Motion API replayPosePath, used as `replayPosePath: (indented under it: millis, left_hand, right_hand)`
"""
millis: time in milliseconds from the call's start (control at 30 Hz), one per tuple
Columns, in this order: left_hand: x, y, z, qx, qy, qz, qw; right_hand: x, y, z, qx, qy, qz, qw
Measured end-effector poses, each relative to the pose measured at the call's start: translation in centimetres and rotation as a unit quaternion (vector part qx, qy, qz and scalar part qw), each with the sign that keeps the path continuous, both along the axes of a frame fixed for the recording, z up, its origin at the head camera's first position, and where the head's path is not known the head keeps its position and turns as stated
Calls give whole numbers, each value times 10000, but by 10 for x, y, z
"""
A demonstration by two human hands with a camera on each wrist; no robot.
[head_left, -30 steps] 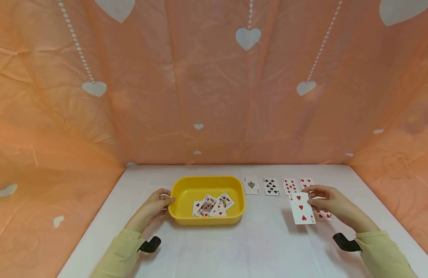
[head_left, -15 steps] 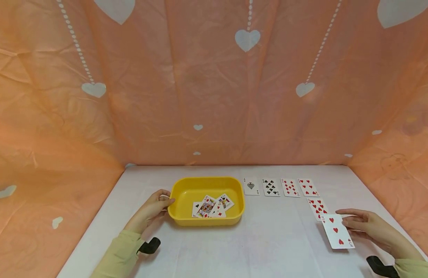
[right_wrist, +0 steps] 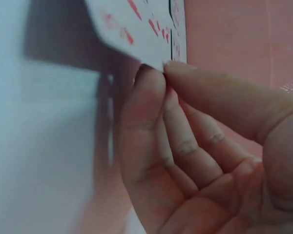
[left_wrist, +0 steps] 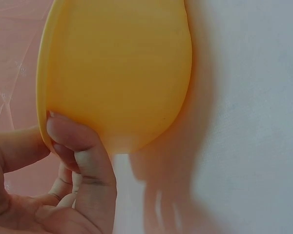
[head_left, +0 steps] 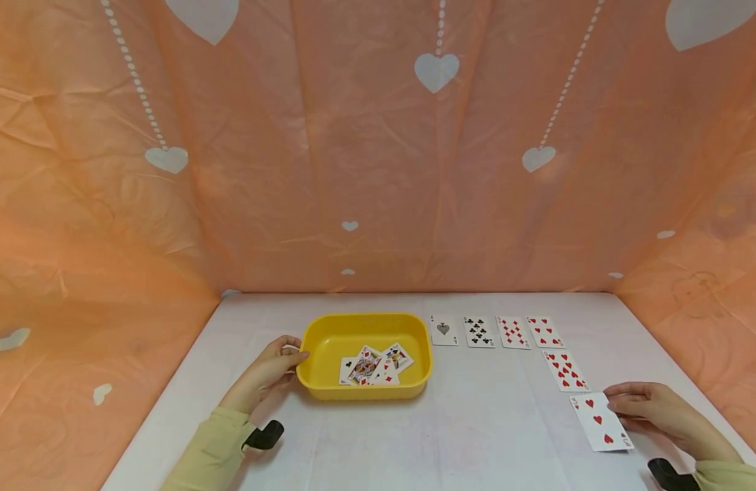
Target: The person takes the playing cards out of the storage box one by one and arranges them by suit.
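My left hand point(head_left: 269, 372) grips the left rim of a yellow plastic basin point(head_left: 366, 391), thumb on one side of the wall and fingers on the other, as the left wrist view shows. Several playing cards point(head_left: 367, 365) lie loosely overlapped in the basin. At the right, my right hand point(head_left: 666, 416) pinches the three of hearts point(head_left: 599, 426) by its right edge between thumb and index finger. That card is face up, low over the table, just below a nine-or-ten-like hearts card point(head_left: 565, 370). In the right wrist view the pinched card point(right_wrist: 136, 34) casts a shadow on the white surface.
A row of face-up cards runs right of the basin: ace of spades point(head_left: 443, 330), a clubs card point(head_left: 479, 331), a diamonds card point(head_left: 513, 332) and a hearts card point(head_left: 544, 332). Orange cloth point(head_left: 378, 170) walls the white table point(head_left: 452, 436) at back and sides.
My right hand has carried the three of hearts rightward and toward the table's front, lowering it below the column's hearts card. The left hand and the basin have stayed in place.
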State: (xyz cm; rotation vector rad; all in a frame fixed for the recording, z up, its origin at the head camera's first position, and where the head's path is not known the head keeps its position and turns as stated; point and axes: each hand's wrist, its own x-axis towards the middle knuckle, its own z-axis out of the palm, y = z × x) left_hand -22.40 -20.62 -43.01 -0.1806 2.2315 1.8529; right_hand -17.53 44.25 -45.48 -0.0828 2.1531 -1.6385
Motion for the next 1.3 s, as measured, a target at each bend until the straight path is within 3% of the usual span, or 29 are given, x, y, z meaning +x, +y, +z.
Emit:
replayPosePath:
  millis: [300, 600, 1067, 1300]
  left_hand:
    - [0, 0, -1, -13, 2, 32, 10000]
    - [-1, 0, -1, -67, -6, 38, 10000]
    - [-1, 1, -2, -32, -11, 38, 10000]
    - [0, 0, -1, -51, -13, 26, 10000]
  right_hand:
    - [-5, -12, 1, 918, 71, -340, 9952]
    - [-6, -16, 3, 822, 42, -365, 9959]
    - [-4, -29, 7, 1530, -3, -1111, 9820]
    - [-4, -29, 13, 1733, 55, -1144, 9782]
